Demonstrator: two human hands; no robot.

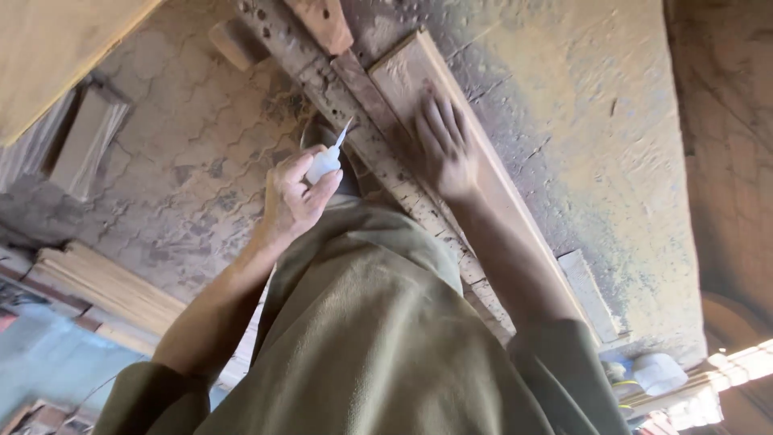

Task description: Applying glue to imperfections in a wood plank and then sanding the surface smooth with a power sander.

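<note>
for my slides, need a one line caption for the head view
Left hand holds a small white nozzle-tipped bottle beside a worn plank that the right hand presses flat.

Floor was dusty hex-pattern pavers, with a rough concrete slab alongside (pretty grimy). Pale planks lay stacked at one side, and bright sunlight hit the corner.

Woodwork shop, outdoors: stacked planks, dusty paved floor, worn workbench.

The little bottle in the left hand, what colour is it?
White bottle with a thin pointed nozzle, seen in the head view.
</note>
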